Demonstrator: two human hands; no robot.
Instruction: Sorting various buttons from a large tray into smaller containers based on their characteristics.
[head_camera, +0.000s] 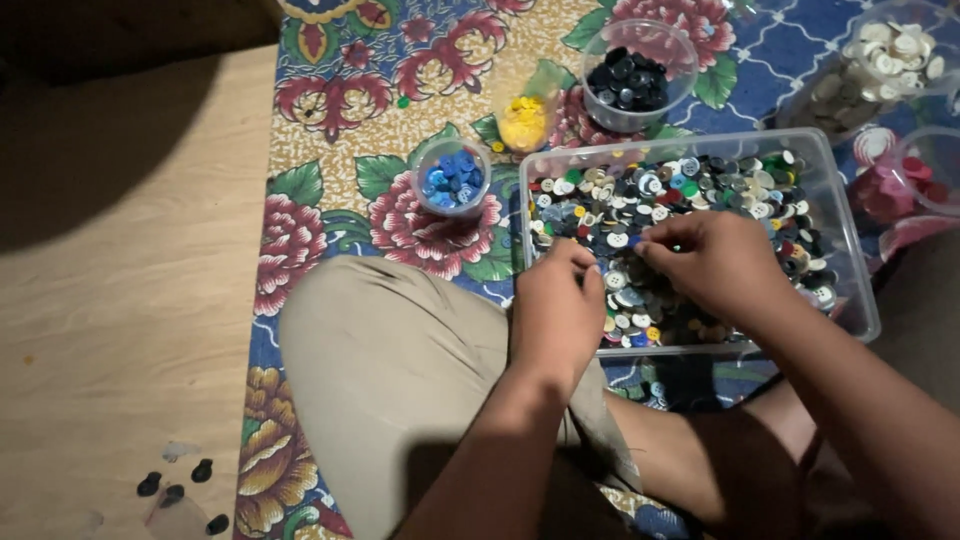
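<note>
Over the bin: clear rectangular plastic bin (848, 262) of mixed coloured buttons (640, 200), on the floral mat (340, 130)
Left hand (555, 310): fingers pinched together at the buttons
Right hand (712, 262): fingertips closed, picking among buttons
Nearby: small clear cup of blue buttons (452, 178)

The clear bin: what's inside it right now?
The clear bin holds mixed buttons. The left hand and right hand cover its middle.

We see a clear plastic bin (840, 230) of mixed coloured buttons (640, 200) lying flat at two o'clock on the floral mat.
</note>
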